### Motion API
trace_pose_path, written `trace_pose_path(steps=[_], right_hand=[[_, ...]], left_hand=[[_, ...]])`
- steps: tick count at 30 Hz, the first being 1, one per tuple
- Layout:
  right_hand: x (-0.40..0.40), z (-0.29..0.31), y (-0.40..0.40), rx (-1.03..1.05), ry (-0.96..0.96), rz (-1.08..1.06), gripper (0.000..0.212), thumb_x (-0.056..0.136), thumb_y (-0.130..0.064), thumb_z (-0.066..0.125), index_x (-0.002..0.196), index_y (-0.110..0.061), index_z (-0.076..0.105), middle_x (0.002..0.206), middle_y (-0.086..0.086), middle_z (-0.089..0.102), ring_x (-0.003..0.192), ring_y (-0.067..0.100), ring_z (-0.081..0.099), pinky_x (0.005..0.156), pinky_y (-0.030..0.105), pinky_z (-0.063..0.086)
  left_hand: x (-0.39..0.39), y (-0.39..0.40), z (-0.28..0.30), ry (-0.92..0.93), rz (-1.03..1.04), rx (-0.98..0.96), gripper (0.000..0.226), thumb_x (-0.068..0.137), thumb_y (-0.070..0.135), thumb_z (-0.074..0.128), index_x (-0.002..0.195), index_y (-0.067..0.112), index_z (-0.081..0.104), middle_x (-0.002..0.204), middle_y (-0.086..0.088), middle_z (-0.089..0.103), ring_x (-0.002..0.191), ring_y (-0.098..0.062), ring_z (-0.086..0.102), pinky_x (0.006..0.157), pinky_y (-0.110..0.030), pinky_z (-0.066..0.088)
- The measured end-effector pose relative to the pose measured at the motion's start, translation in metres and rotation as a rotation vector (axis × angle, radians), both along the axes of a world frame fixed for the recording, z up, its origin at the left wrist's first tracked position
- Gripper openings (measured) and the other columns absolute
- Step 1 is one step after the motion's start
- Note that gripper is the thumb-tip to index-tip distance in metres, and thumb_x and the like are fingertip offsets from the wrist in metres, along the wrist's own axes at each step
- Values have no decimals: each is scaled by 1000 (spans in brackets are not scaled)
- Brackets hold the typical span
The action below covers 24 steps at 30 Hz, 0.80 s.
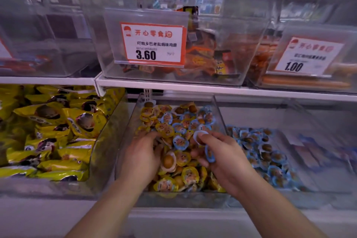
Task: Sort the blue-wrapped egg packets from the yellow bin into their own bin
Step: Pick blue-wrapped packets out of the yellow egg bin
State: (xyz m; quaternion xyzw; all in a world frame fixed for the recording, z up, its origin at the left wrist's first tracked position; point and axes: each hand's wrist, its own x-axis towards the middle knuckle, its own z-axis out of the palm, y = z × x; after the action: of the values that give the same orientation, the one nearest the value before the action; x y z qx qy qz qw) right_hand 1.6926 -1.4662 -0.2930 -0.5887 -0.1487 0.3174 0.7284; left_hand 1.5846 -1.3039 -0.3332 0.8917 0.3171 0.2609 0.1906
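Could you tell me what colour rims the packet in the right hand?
Blue, on the packet; head view.

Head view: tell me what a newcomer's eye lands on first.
Both hands sit in the middle clear bin of mixed yellow and blue egg packets: the right hand pinches a blue-wrapped egg packet, the left hand digs into the pile. Above, the 3.60 price tag stands out; the bin of blue packets lies right.

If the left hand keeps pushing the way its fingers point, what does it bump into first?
Probably the yellow-wrapped egg packets just ahead of the left hand in the middle bin; its fingertips already touch the pile. Depth is unclear.
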Motion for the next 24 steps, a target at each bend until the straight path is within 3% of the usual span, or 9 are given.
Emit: trace_pose_path(steps=[2,6,10,12,14,17,20,22,24], right_hand=[[-3,3,-3,25,37,20,13,97,-10,60,95,1,68,86,14,66,57,21,62,41,24,31],[-8,9,-4,34,82,7,22,96,-10,60,106,8,64,91,18,67,57,21,62,42,26,33],[-18,18,-2,56,263,124,31,97,-24,56,113,0,66,89,15,71,61,23,66,46,26,43],[-25,20,-1,94,325,224,38,96,-31,54,121,-6,67,90,11,71,63,22,65,48,25,45],[-28,19,0,129,363,268,45,96,-37,54,128,-8,65,93,9,70,67,20,64,50,24,47],[-31,22,0,203,428,242,43,94,-39,59,124,-9,69,106,8,73,77,18,70,58,25,53],[-28,25,-4,267,403,125,28,90,-24,66,111,-8,73,106,9,75,87,18,73,78,32,49],[-17,28,-11,298,319,73,28,83,-14,72,108,-3,69,92,12,70,77,19,69,68,28,49],[2,34,-23,281,188,4,25,84,-11,74,107,-2,67,81,10,68,70,20,67,51,21,47]], left_hand=[[-2,0,3,-139,6,-67,25,85,20,68,105,35,69,102,6,72,95,-21,68,80,-39,55],[-3,-14,26,-567,-54,-419,24,87,22,74,100,42,72,90,17,74,87,-4,71,75,-37,59],[6,-51,39,-836,-222,-921,23,78,26,74,101,27,74,93,-4,77,92,-26,73,77,-41,59],[9,-62,40,-883,-222,-1071,22,76,26,72,97,25,75,85,-8,75,80,-30,72,65,-39,58],[11,-65,38,-853,-201,-961,15,81,22,71,94,28,75,81,-3,74,74,-27,72,57,-36,57],[11,-68,37,-703,-310,-595,29,89,8,69,99,36,72,92,11,75,89,-11,72,76,-25,56],[11,-76,36,-652,-464,-529,31,96,24,60,123,39,63,118,19,69,114,-2,63,91,-14,48],[8,-74,32,-646,-479,-589,38,97,46,50,135,41,55,129,15,63,126,-9,56,100,-29,49],[4,-66,30,-556,-445,-559,41,96,59,43,133,46,54,120,2,58,115,-22,54,91,-54,51]])
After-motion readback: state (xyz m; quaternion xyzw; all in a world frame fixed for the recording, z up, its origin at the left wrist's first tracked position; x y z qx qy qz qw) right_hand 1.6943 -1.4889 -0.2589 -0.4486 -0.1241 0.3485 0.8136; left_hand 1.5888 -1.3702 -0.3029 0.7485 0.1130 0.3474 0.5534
